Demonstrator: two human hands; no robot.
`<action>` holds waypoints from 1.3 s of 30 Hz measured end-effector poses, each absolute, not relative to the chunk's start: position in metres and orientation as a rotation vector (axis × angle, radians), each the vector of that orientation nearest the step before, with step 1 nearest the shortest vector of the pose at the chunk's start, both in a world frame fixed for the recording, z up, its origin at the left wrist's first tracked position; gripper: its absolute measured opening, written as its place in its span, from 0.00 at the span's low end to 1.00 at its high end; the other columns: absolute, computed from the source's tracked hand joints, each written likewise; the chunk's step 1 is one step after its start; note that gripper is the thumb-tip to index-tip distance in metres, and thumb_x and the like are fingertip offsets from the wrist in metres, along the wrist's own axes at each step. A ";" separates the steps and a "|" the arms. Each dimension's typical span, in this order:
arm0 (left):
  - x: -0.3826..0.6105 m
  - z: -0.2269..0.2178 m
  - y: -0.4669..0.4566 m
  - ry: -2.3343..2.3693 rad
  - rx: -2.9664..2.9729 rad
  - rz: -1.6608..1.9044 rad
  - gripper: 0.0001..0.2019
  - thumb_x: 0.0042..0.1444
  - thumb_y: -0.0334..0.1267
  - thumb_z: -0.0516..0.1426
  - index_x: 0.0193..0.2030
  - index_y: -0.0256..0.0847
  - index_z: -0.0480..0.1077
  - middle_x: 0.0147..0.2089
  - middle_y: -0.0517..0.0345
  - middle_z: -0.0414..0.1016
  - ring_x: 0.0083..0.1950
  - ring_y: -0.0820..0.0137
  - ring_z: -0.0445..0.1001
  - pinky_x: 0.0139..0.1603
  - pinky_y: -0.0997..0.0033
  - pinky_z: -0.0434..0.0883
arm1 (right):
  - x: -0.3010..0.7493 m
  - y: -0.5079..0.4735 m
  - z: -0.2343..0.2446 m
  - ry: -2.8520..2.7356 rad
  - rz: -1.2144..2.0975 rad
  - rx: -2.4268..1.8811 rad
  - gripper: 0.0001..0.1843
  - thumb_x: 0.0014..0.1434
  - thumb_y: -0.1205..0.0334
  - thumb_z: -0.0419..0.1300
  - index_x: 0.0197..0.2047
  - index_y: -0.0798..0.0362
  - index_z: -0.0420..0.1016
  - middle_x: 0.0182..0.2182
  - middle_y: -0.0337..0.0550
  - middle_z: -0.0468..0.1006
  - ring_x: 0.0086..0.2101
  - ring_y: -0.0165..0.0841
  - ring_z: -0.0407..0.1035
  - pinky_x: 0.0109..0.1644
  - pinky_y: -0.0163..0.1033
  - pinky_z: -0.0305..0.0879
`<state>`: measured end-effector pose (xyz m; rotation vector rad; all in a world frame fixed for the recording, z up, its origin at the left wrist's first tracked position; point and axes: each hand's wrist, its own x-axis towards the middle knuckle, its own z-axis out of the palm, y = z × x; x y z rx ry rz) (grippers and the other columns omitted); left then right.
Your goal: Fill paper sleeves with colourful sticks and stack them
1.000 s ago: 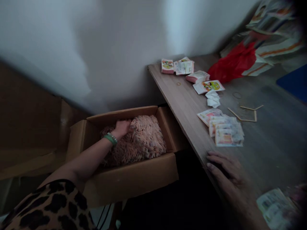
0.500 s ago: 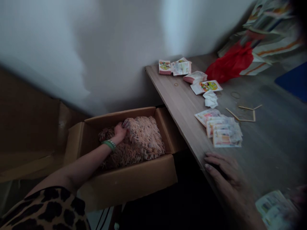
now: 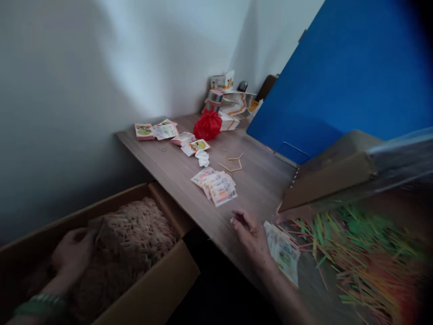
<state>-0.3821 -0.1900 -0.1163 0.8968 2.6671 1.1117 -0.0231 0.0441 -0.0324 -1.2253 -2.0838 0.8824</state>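
Observation:
My left hand [image 3: 72, 253], with a beaded bracelet and a green bangle at the wrist, reaches down into a cardboard box [image 3: 169, 284]. Its thumb and fingers close on the edge of a packet among many pinkish packets [image 3: 145, 223] packed tightly on edge; blur hides the grip's detail. Over the table's near edge, my right hand [image 3: 253, 239] is loosely curled, thumb and fingers apart, holding nothing visible. Just right of it lie some flat printed packets [image 3: 284, 255]. Beyond its fingertips, a fanned row of similar packets [image 3: 216, 185] rests on the tabletop.
Colourful thin sticks [image 3: 365, 253] lie heaped at right beside a tilted cardboard box [image 3: 324, 185]. Behind stands a large blue board [image 3: 358, 67]. A red plastic bag [image 3: 208, 125], small printed boxes [image 3: 145, 131], crumpled white paper [image 3: 202, 158] and several loose sticks [image 3: 236, 169] occupy the table [image 3: 257, 180].
The view has swung right, bringing the blue board and stick heap into sight. My left hand remains in the box at the packets. My right hand stays near the table edge, fingers more curled.

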 end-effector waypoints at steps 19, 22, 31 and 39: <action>-0.238 -0.012 0.093 2.218 1.283 0.751 0.16 0.43 0.43 0.72 0.35 0.37 0.76 0.48 0.36 0.78 0.54 0.45 0.76 0.49 0.58 0.71 | -0.077 0.090 -0.003 -2.408 0.561 -1.766 0.17 0.70 0.51 0.52 0.46 0.53 0.77 0.49 0.55 0.78 0.50 0.45 0.73 0.49 0.44 0.66; -0.227 -0.025 0.084 2.096 1.302 0.838 0.09 0.45 0.33 0.67 0.32 0.40 0.72 0.34 0.52 0.77 0.41 0.58 0.77 0.40 0.65 0.70 | -0.072 0.086 -0.010 -2.355 0.603 -1.700 0.13 0.67 0.53 0.57 0.46 0.53 0.76 0.50 0.54 0.76 0.51 0.45 0.71 0.51 0.44 0.65; -0.226 -0.036 0.068 1.757 1.107 1.200 0.16 0.40 0.26 0.60 0.39 0.41 0.68 0.35 0.62 0.74 0.36 0.69 0.73 0.37 0.72 0.70 | -0.072 0.078 -0.015 -2.104 0.735 -1.700 0.23 0.61 0.53 0.62 0.55 0.56 0.71 0.55 0.60 0.72 0.56 0.50 0.67 0.58 0.50 0.63; -0.207 -0.031 0.021 1.222 0.754 1.560 0.22 0.39 0.37 0.67 0.42 0.41 0.68 0.38 0.59 0.78 0.34 0.68 0.76 0.37 0.68 0.74 | -0.073 0.077 -0.024 -1.726 1.282 -1.286 0.33 0.48 0.62 0.69 0.58 0.48 0.66 0.52 0.47 0.79 0.53 0.44 0.73 0.56 0.48 0.69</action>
